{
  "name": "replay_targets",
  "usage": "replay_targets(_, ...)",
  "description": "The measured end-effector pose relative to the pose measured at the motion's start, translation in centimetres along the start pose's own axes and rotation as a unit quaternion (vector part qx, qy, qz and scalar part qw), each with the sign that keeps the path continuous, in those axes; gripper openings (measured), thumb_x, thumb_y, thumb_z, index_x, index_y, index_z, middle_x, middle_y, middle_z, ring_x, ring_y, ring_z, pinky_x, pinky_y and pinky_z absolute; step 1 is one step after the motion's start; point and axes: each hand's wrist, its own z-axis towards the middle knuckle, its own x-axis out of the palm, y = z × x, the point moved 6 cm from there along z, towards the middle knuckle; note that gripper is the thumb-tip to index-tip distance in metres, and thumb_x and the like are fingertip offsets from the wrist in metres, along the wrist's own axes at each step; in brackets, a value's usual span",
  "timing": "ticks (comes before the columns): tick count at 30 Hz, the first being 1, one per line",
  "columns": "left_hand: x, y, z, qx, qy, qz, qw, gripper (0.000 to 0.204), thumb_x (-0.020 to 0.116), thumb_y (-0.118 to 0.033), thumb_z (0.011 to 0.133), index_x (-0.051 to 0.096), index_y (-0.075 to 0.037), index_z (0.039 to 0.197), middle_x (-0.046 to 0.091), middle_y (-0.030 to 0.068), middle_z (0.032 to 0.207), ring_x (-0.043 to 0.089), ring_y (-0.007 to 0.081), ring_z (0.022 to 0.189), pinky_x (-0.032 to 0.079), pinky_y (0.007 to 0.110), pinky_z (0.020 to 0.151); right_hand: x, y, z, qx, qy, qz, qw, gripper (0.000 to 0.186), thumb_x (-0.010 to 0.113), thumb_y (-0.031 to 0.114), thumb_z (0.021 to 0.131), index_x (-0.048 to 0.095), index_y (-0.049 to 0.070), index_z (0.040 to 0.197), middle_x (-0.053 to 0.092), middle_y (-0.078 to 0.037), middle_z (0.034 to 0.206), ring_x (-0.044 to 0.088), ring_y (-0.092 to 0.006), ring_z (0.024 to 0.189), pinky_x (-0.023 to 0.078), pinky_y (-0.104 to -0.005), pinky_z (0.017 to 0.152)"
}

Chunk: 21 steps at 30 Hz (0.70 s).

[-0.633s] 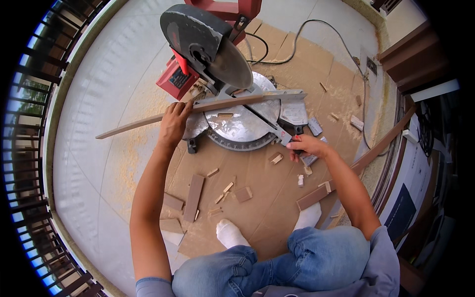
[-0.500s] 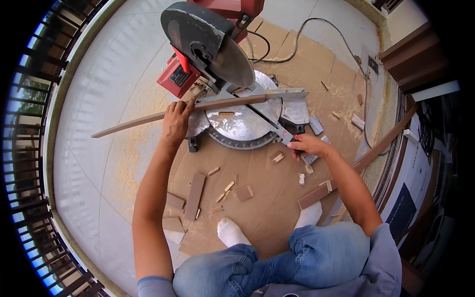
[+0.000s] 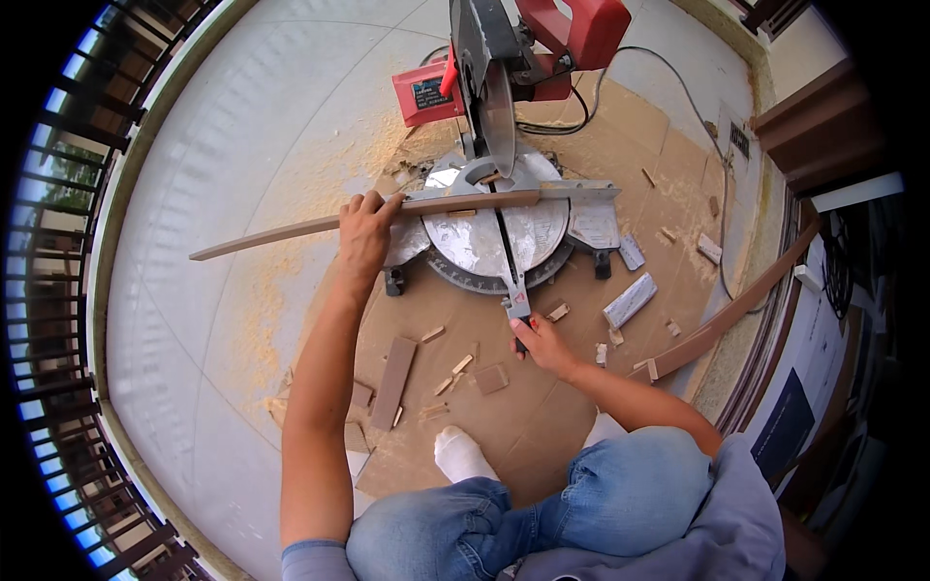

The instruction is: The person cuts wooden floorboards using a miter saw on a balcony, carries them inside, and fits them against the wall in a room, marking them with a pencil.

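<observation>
My left hand (image 3: 364,235) grips a long brown wood strip (image 3: 281,239) against the fence (image 3: 591,193) of a miter saw. The strip crosses the round metal turntable (image 3: 460,242), its right end past the slot. My right hand (image 3: 535,339) is closed on the black handle (image 3: 522,323) at the front of the turntable's arm, which points toward me. Above, the raised blade (image 3: 500,121) hangs beside the red motor housing (image 3: 601,31), nearly in line with the slot.
Sawdust and several offcuts (image 3: 630,300) lie on cardboard (image 3: 465,407) around the saw. A long brown board (image 3: 736,310) lies along the right, near a dark door track. A power cord (image 3: 678,92) runs behind the saw. A railing (image 3: 73,194) borders the left.
My right hand has moved left and toward me with the handle. The turntable and saw head have swung round, from angled to nearly straight. My left hand still holds the strip.
</observation>
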Motion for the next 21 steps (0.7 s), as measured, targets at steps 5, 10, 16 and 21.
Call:
replay_targets(5,0.0,0.0,0.2,0.007,0.005,0.002,1.000,0.036,0.066,-0.010,0.085,0.074,-0.020,0.119,0.059,0.0039,0.089,0.058,0.0240,0.089,0.044,0.041,0.077,5.9,0.3,0.9,-0.021,-0.086,0.032,0.996,0.037,0.054,0.037,0.106,0.050,0.001,0.102,0.063,-0.005,0.073,0.059,-0.0123,0.060,0.049,-0.0295,0.056)
replay_targets(10,-0.4,-0.1,0.2,0.002,0.008,-0.008,1.000,0.037,0.065,-0.009,0.086,0.074,-0.021,0.119,0.058,0.0044,0.089,0.057,0.0247,0.089,0.043,0.042,0.076,9.9,-0.9,3.1,-0.013,-0.124,0.058,0.991,0.031,0.052,0.033,0.107,0.051,0.004,0.098,0.061,-0.005,0.074,0.058,-0.0129,0.061,0.048,-0.0298,0.057)
replay_targets(16,-0.4,-0.1,0.3,0.011,-0.007,-0.014,1.000,0.037,0.065,-0.007,0.085,0.074,-0.021,0.118,0.058,0.0041,0.087,0.057,0.0256,0.087,0.041,0.042,0.074,14.2,-1.1,7.3,-0.043,-0.149,0.080,0.985,0.037,0.055,0.034,0.105,0.047,-0.001,0.097,0.065,-0.008,0.069,0.061,-0.0154,0.055,0.049,-0.0328,0.051)
replay_targets(21,0.0,-0.2,0.2,0.009,0.002,-0.035,0.999,0.039,0.060,-0.006,0.085,0.075,-0.021,0.118,0.058,0.0045,0.089,0.057,0.0246,0.089,0.041,0.042,0.076,17.2,0.3,10.7,-0.002,-0.161,0.021,0.987,0.042,0.055,0.038,0.103,0.048,-0.002,0.096,0.066,-0.008,0.068,0.062,-0.0180,0.054,0.050,-0.0339,0.052)
